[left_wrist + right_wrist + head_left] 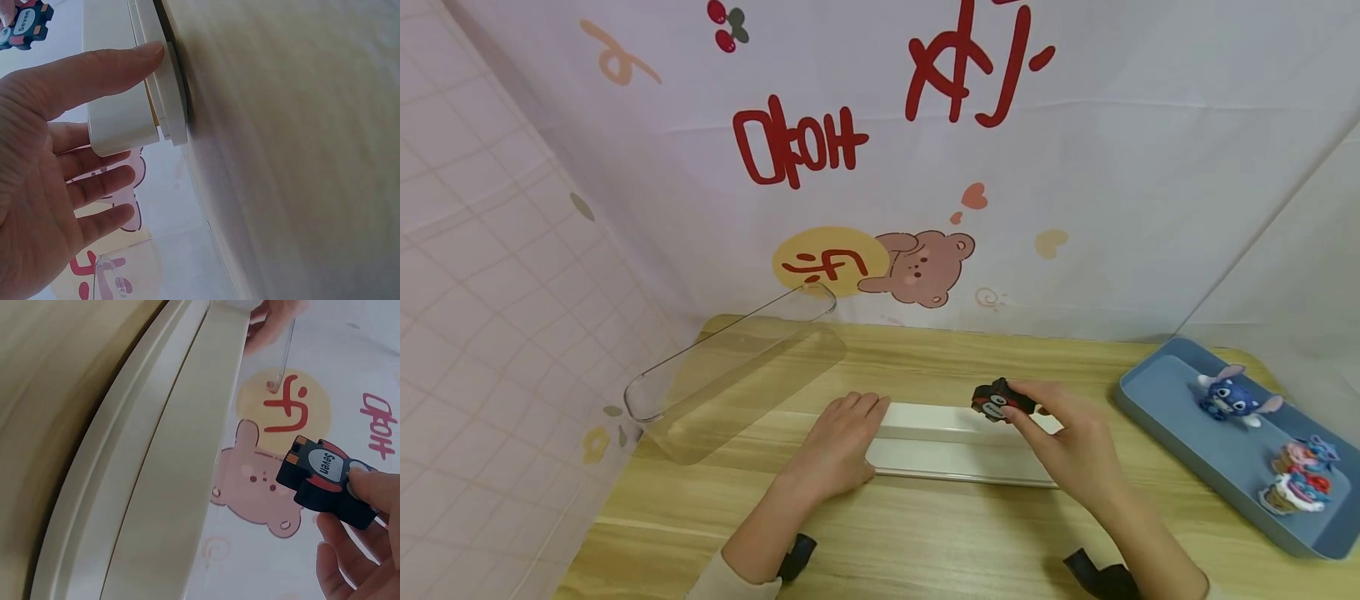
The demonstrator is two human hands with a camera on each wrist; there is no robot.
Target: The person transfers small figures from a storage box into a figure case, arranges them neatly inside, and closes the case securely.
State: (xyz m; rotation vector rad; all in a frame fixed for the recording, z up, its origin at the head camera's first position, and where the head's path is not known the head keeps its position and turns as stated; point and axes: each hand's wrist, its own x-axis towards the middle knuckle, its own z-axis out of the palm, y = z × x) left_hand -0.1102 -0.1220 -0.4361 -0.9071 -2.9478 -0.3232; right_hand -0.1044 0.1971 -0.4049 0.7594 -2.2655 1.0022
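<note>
A white two-step stand (955, 458) lies on the table in front of me, long side towards me. My left hand (846, 437) holds its left end. In the left wrist view the thumb (119, 72) presses the near edge, while the other fingers reach round the far side. Over the right part of the stand, my right hand (1078, 450) pinches a small black toy figure (991, 402) between thumb and fingers. The figure (325, 469) has red parts, orange blocks at one end and an oval label reading "Seven"; it is raised above the stand.
A clear plastic cover (737, 400) stands at the left back. At the right, a blue tray (1176, 392) holds a blue big-eared figure (1228, 398) and several small colourful figures (1296, 487). Behind the wooden table (925, 542) hangs a printed white cloth (1112, 183).
</note>
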